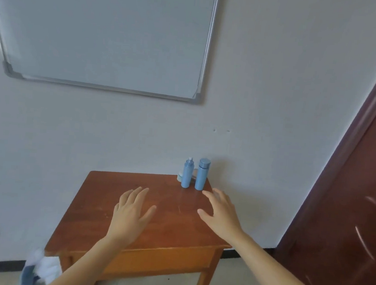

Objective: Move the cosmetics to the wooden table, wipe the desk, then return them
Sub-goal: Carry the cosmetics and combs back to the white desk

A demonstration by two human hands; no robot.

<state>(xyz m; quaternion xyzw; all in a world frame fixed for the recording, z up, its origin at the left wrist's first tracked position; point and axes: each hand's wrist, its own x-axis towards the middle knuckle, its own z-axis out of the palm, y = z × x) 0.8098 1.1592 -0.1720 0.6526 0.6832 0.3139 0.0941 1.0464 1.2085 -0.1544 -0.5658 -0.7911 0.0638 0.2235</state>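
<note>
A small wooden table [100, 216] stands against the white wall. At its far right corner stand two blue cosmetic bottles: a spray bottle [187, 173] and a capped bottle [201, 175]. Small jars [180, 176] sit behind them, mostly hidden. My left hand [130, 214] hovers open over the middle of the tabletop, fingers spread. My right hand [221, 212] is open near the right edge, its fingertips just short of the capped bottle. Neither hand holds anything.
A whiteboard [101, 34] hangs on the wall above. A dark red door [346, 211] stands to the right of the table. A white and blue bundle [40, 268], perhaps a bag or cloth, lies on the floor by the table's left front leg.
</note>
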